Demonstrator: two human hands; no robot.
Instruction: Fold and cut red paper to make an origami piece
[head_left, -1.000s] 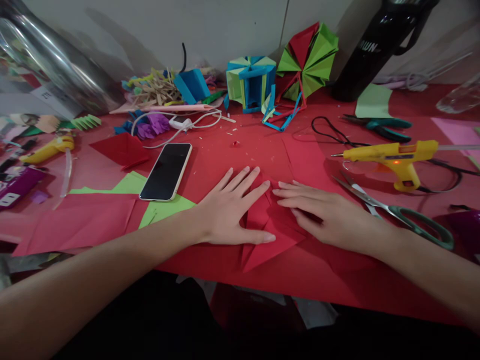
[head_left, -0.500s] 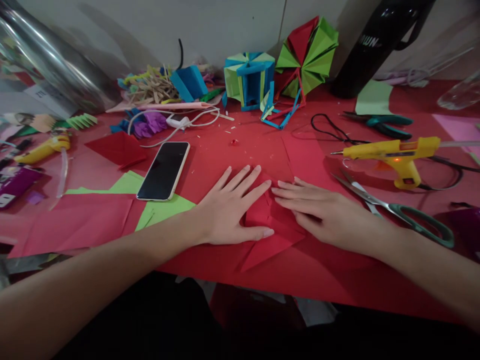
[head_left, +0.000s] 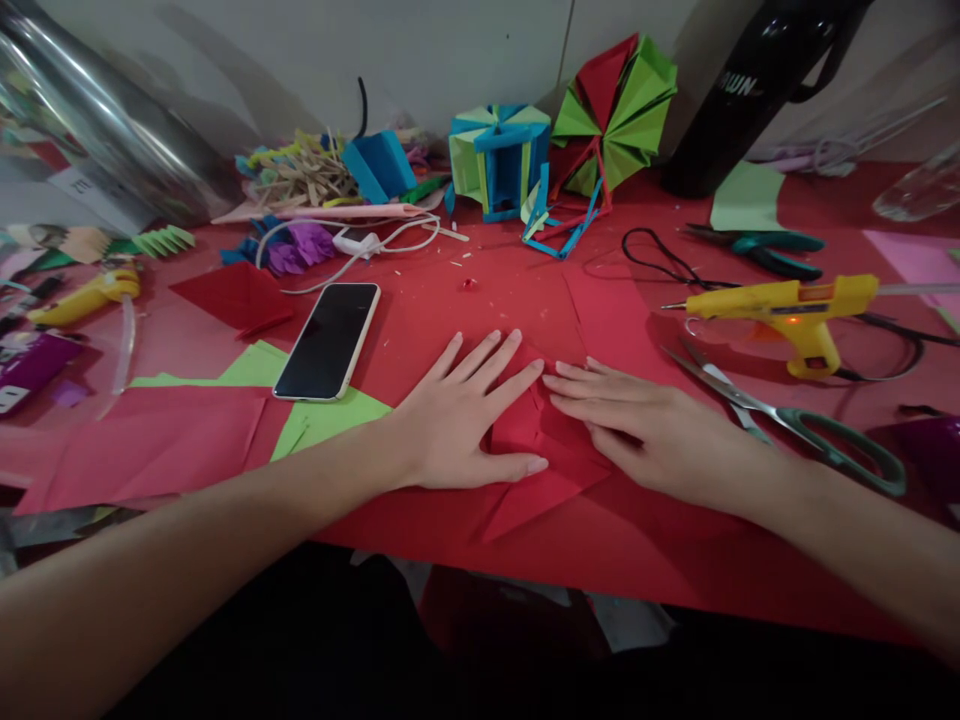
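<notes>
A folded piece of red paper [head_left: 551, 470] lies on the red tabletop, partly covered by both hands. My left hand [head_left: 469, 415] rests flat on its left side, fingers spread and thumb stretched across the paper. From the right, my right hand [head_left: 645, 420] lies palm down over the paper's other side, fingers extended and holding nothing. The fingertips of the two hands almost meet. Left of my left hand, a phone [head_left: 326, 342] sits partly on green paper [head_left: 330, 425]. Scissors [head_left: 784, 415] lie beside my right forearm, blades slightly apart.
A yellow glue gun [head_left: 795, 310] with a lit orange light lies at right, near pliers [head_left: 780, 250]. Red sheets [head_left: 150, 445] lie at left. Along the wall stand a blue-green paper model [head_left: 499, 165], a green-red paper wheel [head_left: 622, 120] and a black bottle [head_left: 750, 100].
</notes>
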